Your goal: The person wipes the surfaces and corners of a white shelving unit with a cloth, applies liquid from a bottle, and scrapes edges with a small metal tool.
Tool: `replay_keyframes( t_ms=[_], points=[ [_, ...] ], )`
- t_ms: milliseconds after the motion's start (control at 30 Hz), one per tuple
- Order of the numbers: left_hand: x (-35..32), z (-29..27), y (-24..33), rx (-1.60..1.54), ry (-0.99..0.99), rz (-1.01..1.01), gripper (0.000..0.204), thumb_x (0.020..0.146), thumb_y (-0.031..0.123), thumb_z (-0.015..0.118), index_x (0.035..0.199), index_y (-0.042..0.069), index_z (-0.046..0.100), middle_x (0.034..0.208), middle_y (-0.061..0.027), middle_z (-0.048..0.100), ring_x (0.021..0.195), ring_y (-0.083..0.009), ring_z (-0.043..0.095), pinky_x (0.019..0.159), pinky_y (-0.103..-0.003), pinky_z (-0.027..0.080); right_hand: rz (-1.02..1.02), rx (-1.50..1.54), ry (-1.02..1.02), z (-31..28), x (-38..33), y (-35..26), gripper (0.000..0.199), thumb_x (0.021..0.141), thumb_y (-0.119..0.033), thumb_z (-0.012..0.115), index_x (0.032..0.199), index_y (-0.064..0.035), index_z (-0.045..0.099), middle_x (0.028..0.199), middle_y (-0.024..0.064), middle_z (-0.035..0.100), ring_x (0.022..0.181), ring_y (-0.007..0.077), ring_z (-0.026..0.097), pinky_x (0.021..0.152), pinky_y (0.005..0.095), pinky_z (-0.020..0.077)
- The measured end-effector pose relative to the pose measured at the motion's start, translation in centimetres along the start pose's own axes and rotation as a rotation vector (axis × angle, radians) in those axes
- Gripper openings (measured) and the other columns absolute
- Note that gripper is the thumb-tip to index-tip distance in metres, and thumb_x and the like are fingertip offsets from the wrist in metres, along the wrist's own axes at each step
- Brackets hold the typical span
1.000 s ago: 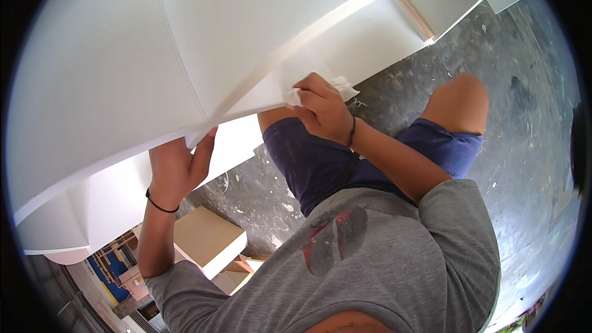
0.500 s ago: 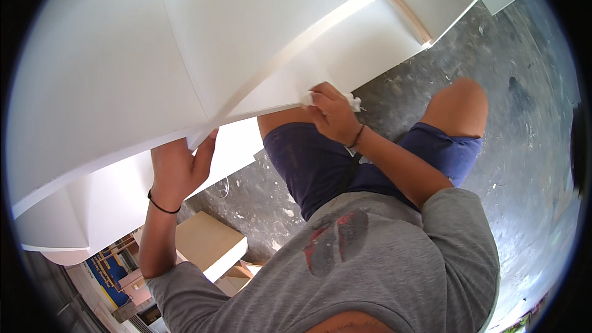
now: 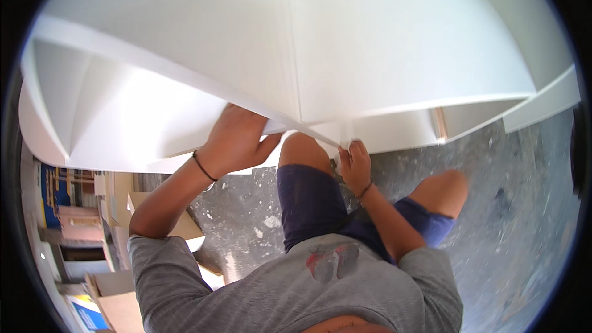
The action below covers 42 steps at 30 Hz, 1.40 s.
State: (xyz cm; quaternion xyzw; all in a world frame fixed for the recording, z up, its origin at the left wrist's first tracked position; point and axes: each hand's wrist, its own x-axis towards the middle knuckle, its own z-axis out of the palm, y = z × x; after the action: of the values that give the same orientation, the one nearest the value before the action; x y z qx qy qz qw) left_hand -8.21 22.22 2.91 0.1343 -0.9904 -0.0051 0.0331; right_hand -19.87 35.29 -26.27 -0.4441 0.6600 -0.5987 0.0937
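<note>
A large white cabinet with open compartments fills the upper part of the view. My left hand reaches into its left compartment and grips a white divider, thumb on the near side; the other fingertips are hidden behind the panels. Farther right, my right hand is closed on a crumpled white cloth, of which only a little shows beside the fingers. This hand is at the cabinet's front edge, near the end of a long white edge strip, and is slightly blurred.
My knees, in dark blue shorts, are just below the cabinet. A light wooden strip stands inside the right compartment. At the lower left are a box-like board piece and stacked panels. The dark concrete floor is spotted with white.
The view has turned, so the cabinet's edges slant differently. My right hand has moved along the front edge closer to my left hand, cloth still in it. The left hand keeps its grip.
</note>
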Motion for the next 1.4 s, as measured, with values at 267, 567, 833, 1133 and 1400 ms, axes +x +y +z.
replay_keyframes(
  t_ms=[267,567,833,1133,1400],
  points=[
    [-0.7,1.3,1.2,0.015,0.057,-0.101,0.041,0.079,0.022,0.065,0.111,-0.003,0.059,0.114,-0.024,0.056,0.12,-0.0415,0.046,0.111,-0.048,0.029,-0.196,0.224,-0.155,-6.1,3.1,-11.4,0.012,0.081,-0.009,0.068,0.081,0.0,0.06,0.091,0.0187,0.058,0.081,0.035,0.061,0.065,0.0401,0.0491],
    [-1.6,3.3,1.0,0.084,0.448,0.031,0.042,0.07,0.016,0.072,0.108,0.0,0.062,0.119,-0.0149,0.058,0.115,-0.0311,0.056,0.101,-0.042,0.045,-0.752,0.153,-0.272,-13.5,11.3,-21.2,0.013,0.071,0.001,0.072,0.071,-0.0017,0.059,0.093,0.0139,0.058,0.08,0.0265,0.06,0.063,0.0334,0.0485],
    [-3.0,4.7,2.0,0.18,0.582,0.072,0.028,0.079,0.009,0.065,0.107,0.003,0.064,0.115,-0.0102,0.063,0.114,-0.0247,0.059,0.099,-0.039,0.048,-0.738,0.033,-0.43,-14.7,14.1,-24.9,0.013,0.076,-0.003,0.073,0.085,0.0015,0.064,0.094,0.0156,0.06,0.071,0.0254,0.062,0.061,0.0325,0.0498],
    [-5.0,6.5,4.7,-0.002,0.875,-0.091,0.03,0.071,0.001,0.066,0.1,0.006,0.065,0.106,-0.0074,0.064,0.102,-0.0244,0.06,0.089,-0.038,0.046,-0.672,0.036,-0.536,-13.9,13.3,-25.4,0.012,0.077,-0.005,0.072,0.085,-0.0017,0.063,0.095,0.014,0.061,0.071,0.0285,0.063,0.061,0.0339,0.0503],
    [-3.5,8.7,8.6,-2.201,0.821,-0.358,0.036,0.095,0.012,0.049,0.13,0.003,0.046,0.13,-0.0113,0.054,0.123,-0.0213,0.049,0.104,-0.036,0.038,-0.327,0.087,-0.747,-14.3,10.5,-22.8,0.015,0.079,0.001,0.07,0.093,-0.0012,0.066,0.094,0.0137,0.062,0.069,0.0209,0.064,0.059,0.0299,0.0489]
  ],
)
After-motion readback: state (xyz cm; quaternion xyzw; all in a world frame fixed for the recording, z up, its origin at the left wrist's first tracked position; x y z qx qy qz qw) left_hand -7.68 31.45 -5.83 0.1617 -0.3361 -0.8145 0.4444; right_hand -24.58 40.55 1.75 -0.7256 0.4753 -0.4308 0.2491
